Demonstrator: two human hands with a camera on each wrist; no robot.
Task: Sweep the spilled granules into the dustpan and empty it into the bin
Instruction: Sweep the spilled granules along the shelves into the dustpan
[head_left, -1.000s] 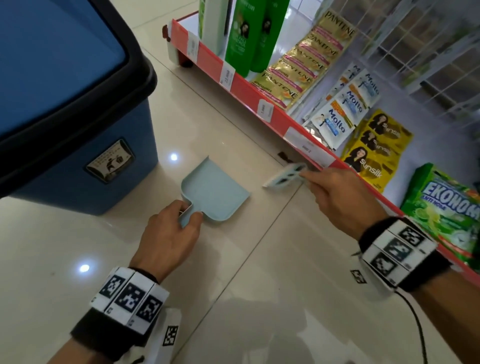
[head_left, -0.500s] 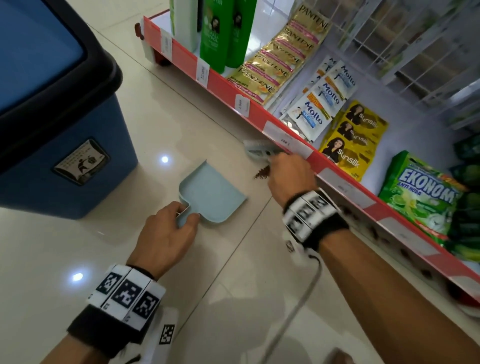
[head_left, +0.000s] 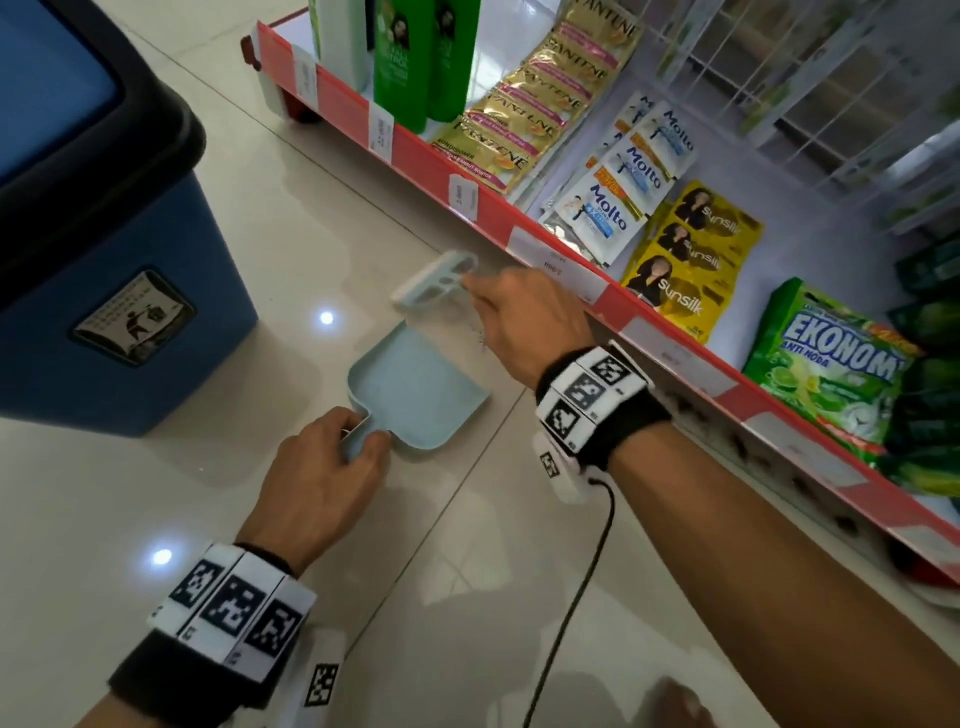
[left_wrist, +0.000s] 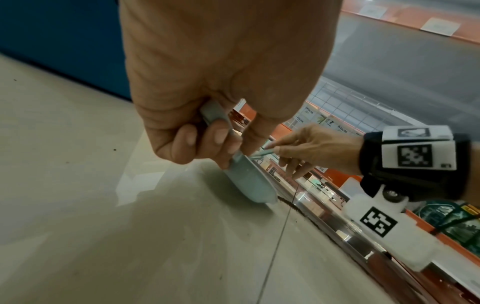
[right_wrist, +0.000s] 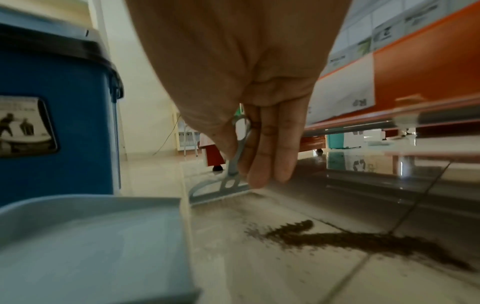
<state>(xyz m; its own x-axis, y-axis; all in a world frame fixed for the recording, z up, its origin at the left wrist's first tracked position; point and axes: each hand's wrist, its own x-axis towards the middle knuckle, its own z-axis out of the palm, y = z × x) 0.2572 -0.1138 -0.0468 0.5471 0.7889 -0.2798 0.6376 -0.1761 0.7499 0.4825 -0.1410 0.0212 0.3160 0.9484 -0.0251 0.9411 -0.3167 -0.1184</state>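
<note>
A pale blue dustpan (head_left: 415, 384) lies flat on the tiled floor, mouth toward the shelf. My left hand (head_left: 324, 467) grips its short handle (left_wrist: 221, 123). My right hand (head_left: 524, 317) pinches the handle of a small pale blue brush (head_left: 434, 280), whose head (right_wrist: 221, 191) is low over the floor just beyond the pan's open edge. A streak of dark brown granules (right_wrist: 363, 240) lies on the tiles to the right of the dustpan (right_wrist: 91, 236), under my right hand. More granules (left_wrist: 298, 209) trail along the shelf's foot.
A blue bin (head_left: 104, 312) with a black lid stands on the floor at left, close behind the dustpan. A low red-edged shelf (head_left: 519, 218) with sachets, bottles and detergent bags runs diagonally along the right. A black cable (head_left: 582, 597) hangs from my right wrist.
My right hand has swung the brush from beside the shelf edge leftward, to just beyond the dustpan's mouth. The left hand and dustpan have stayed in place.
</note>
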